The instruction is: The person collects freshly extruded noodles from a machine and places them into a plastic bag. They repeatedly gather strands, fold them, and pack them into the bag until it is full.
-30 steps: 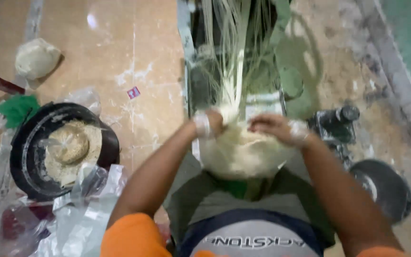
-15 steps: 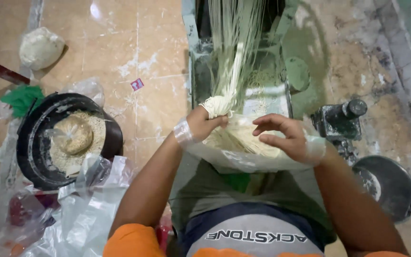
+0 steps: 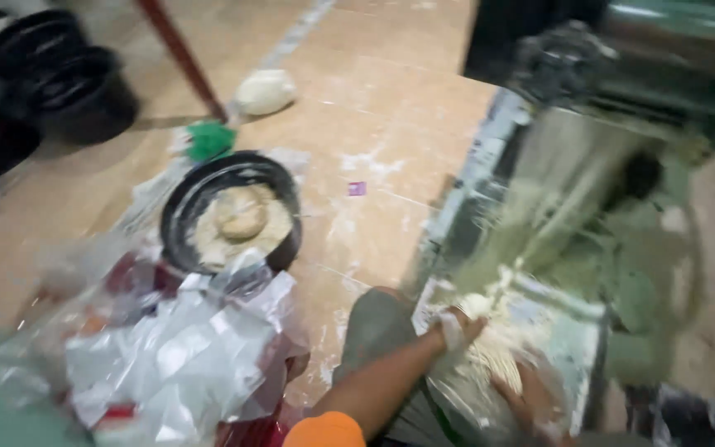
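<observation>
Far left: stack of black tubs (image 3: 35,91) on the tiled floor (image 3: 374,91), partly cut by the frame edge. Lower left: heap of crumpled clear plastic bags (image 3: 184,348) with red bits showing through, blurred, no label readable. Just above the heap: round black basin (image 3: 229,211) holding a pale lump of dough (image 3: 237,223). Green cloth-like scrap (image 3: 210,139) beside the basin's top rim, at the foot of a dark red pole (image 3: 177,54) that slants up to the frame top. Whitish tied bag or lump (image 3: 265,89) further up on the floor. Small purple square tag (image 3: 357,188) lying flat on the floor, right of the basin, flour streaks around it.

Centre-right: green noodle machine (image 3: 622,248), pale noodle strands (image 3: 531,215) hanging down from it, heavy motion blur. Left hand (image 3: 457,323), wrist wrapped in white tape, closed around the lower end of the strands. Right hand (image 3: 531,397) lower, fingers spread flat on the pile of noodles (image 3: 490,364) in the clear bag at the person's lap; whether it grips anything, cannot tell. Orange sleeve (image 3: 324,430) at the bottom edge.
</observation>
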